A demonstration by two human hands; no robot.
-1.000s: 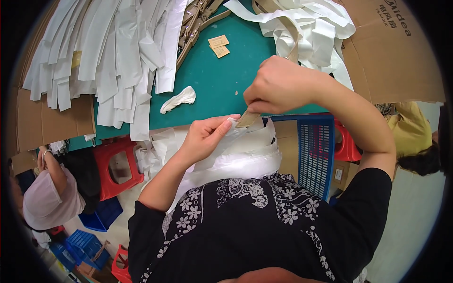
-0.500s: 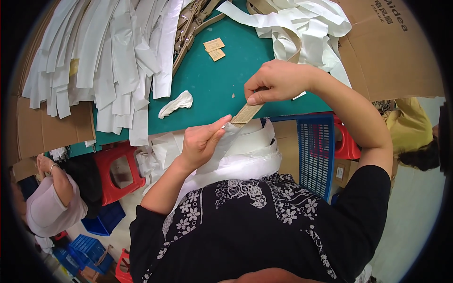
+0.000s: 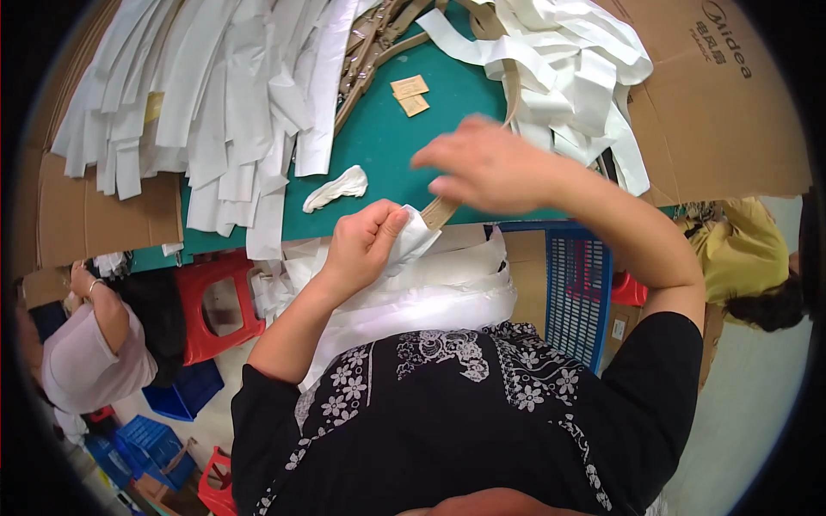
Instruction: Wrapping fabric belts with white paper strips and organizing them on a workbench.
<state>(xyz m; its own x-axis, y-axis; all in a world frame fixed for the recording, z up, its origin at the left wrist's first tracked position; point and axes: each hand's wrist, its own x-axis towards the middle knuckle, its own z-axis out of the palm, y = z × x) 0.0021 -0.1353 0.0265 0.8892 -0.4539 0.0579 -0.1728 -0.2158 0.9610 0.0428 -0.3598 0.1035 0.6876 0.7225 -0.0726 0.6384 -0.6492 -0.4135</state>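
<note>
My left hand is closed on a white paper sleeve, just over the near edge of the green table. Out of the sleeve's mouth comes the end of a tan strap. The strap passes beneath my right hand, which hovers above it, blurred, with thumb and forefinger apart and nothing seen between them. Its other fingers are partly hidden. Farther back, a tan band curves among white paper strips; whether it is the same strap is hidden by my right hand.
Long white paper strips hang at the left, beside tan straps with metal fittings. More white strips pile at the right by a cardboard box. Tan cards and crumpled white cloth lie between. A blue basket stands below.
My right hand has let go of the strap's end and opened, shifting slightly nearer. My left hand has closed into a fist around the sleeve, which now covers more of the strap's end.
</note>
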